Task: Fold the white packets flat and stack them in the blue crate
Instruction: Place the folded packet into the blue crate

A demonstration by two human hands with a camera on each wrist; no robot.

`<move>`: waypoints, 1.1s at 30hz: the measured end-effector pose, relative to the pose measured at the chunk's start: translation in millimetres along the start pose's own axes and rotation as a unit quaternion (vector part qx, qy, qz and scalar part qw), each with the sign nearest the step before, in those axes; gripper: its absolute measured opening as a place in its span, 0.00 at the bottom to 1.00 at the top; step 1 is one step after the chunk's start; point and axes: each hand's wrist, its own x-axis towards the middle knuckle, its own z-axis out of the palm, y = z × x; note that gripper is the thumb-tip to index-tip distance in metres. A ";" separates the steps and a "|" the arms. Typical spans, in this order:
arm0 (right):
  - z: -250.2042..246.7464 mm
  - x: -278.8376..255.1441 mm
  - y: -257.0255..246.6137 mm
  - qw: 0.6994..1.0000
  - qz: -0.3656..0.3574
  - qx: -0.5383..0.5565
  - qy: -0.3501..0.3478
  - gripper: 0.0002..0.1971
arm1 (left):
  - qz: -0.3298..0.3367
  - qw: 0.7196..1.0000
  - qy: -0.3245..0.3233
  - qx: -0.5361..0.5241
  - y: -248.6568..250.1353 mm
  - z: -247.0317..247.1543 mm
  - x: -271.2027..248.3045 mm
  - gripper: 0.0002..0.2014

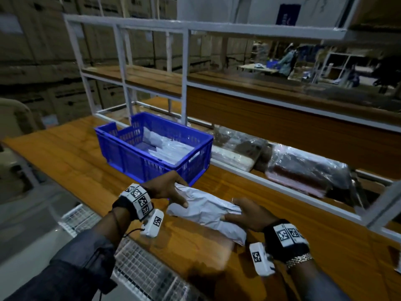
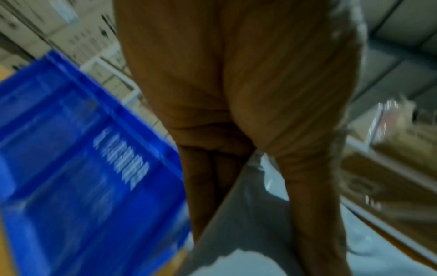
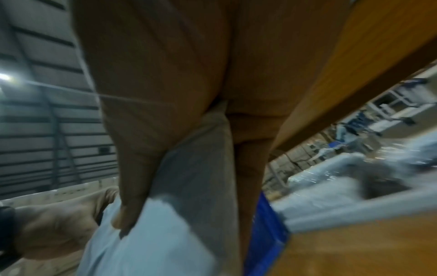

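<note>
Both hands grasp one white packet (image 1: pixel 208 211) on the counter (image 1: pixel 71 161): left hand (image 1: pixel 168 191) pinching the 9 o'clock end, right hand (image 1: pixel 247 215) the 3 o'clock end. Blue crate (image 1: pixel 152 148) sits at 12. The slick, puffy plastic could probably spring open or slide out mid-lift, landing crooked on the stack.

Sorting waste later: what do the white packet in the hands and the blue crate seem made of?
White crinkled packet: likely thin plastic film, soft matte sheen, creases sharply. Blue slotted crate: rigid moulded plastic, glossy, with ribbed, vented walls.
</note>
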 end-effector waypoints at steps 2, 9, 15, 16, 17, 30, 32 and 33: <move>-1.8 30.1 -25.6 1.000 -0.028 0.004 0.006 0.27 | 0.024 0.999 0.029 0.018 -7.6 -40.5 -11.5 0.19; -14.4 118.3 -130.5 0.990 -0.118 -0.073 0.033 0.21 | 0.070 0.990 0.122 0.020 -49.7 -151.9 -44.0 0.17; -11.3 183.0 -178.8 0.962 -0.150 -0.205 0.102 0.36 | 0.070 0.981 0.176 -0.031 -84.5 -214.7 -62.0 0.13; -12.0 192.5 -183.8 0.957 -0.156 -0.220 0.109 0.36 | 0.071 0.980 0.182 -0.037 -90.4 -224.3 -61.7 0.13; -13.4 201.2 -188.3 0.955 -0.156 -0.225 0.109 0.35 | 0.072 0.978 0.191 -0.044 -96.4 -233.3 -60.2 0.13; -71.1 319.9 -211.7 0.960 -0.178 -0.188 0.107 0.25 | 0.039 0.962 0.269 -0.010 -118.9 -330.4 8.0 0.12; -73.3 335.8 -211.5 0.963 -0.167 -0.187 0.104 0.25 | 0.029 0.966 0.257 0.016 -127.6 -347.5 21.4 0.12; -73.9 346.7 -207.6 0.967 -0.159 -0.172 0.100 0.25 | 0.023 0.968 0.249 0.032 -130.9 -355.7 28.0 0.12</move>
